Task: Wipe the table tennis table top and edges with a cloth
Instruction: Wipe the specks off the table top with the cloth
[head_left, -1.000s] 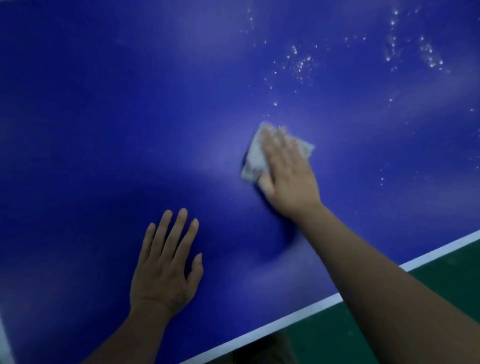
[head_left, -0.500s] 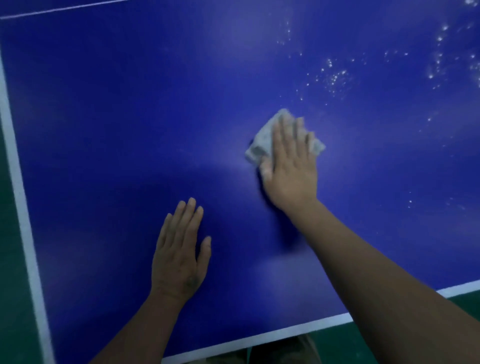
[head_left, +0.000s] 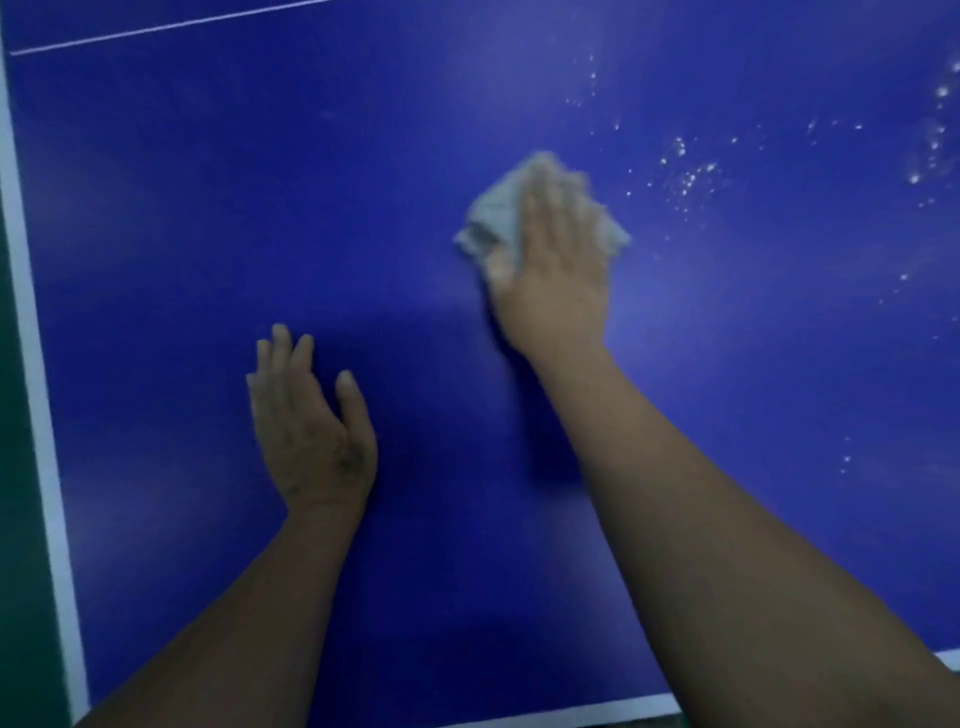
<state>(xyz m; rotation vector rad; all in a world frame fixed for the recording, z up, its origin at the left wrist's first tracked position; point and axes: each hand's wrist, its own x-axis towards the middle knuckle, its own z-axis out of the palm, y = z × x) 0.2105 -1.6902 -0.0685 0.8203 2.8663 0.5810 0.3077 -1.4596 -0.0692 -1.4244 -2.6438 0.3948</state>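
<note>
Cloth under the right hand's straight fingers may bunch, smearing droplets; left hand lies flat.

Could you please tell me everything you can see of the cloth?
The cloth is a pale grey, crumpled rag, seemingly soft fabric, blurred here. It lies on the blue table, pressed down by the right hand, whose straight fingers cover its middle. Its corners stick out on either side; white specks lie to its right.

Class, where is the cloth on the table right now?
In the head view, the cloth lies right of centre on the blue table, pressed under the right hand, just left of the white specks.
</note>
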